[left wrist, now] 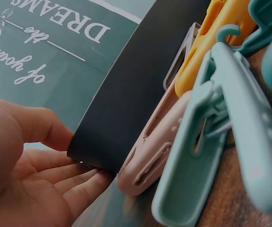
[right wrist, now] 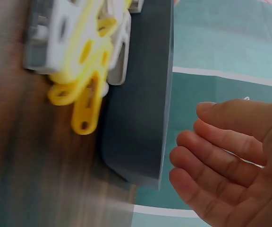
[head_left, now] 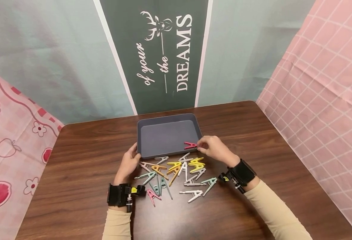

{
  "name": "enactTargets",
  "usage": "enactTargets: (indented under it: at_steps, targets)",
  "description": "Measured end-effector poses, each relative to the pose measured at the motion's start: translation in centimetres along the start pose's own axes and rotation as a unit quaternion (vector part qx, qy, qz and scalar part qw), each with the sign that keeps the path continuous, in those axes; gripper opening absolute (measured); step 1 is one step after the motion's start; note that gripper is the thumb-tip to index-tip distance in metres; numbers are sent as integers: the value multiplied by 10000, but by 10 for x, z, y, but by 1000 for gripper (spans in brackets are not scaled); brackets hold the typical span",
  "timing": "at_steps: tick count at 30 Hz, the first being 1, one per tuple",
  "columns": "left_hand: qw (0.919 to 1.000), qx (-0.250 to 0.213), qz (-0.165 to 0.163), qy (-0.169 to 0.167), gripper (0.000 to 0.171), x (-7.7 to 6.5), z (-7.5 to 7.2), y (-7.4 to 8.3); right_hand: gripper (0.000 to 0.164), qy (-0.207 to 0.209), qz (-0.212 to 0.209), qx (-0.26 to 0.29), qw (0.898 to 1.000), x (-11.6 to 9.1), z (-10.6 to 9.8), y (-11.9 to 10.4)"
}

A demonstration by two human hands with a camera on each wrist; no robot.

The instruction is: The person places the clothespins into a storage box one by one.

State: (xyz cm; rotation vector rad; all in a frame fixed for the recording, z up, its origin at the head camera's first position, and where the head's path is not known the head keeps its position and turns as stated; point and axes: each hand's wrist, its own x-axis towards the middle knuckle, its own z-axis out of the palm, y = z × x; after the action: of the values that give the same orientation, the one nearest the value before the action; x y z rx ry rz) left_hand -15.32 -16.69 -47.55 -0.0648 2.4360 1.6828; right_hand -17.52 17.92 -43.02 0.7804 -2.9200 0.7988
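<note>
One red plastic clothespin (head_left: pixel 189 145) lies inside the gray tray (head_left: pixel 164 133) at its four o'clock, just beside the right hand (head_left: pixel 216 149), whose fingers bend loosely around nothing. At eight o'clock, the left hand (head_left: pixel 129 163) pinches the tray's corner. More clothespins (head_left: pixel 175 170), several colors, crowd the tabletop (head_left: pixel 89 173) at six o'clock.

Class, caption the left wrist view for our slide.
Left hand grips a dark tray near a pink clip, an orange clip and green clips.
</note>
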Motion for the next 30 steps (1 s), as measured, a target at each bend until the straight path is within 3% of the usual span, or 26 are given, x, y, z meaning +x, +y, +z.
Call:
enactTargets:
  at_steps: [7,20,30]
  targets:
    - [9999,96,-49,40,59,-2,-1,1,12,-182,-134,-50,9997,-15,10,4]
    - [9999,46,-106,-3,59,1,2,-2,17,-755,18,-151,9970,-21,20,4]
    - [10000,-39,-42,-49,59,0,0,0,15,-753,-181,-229,9967,-23,25,9]
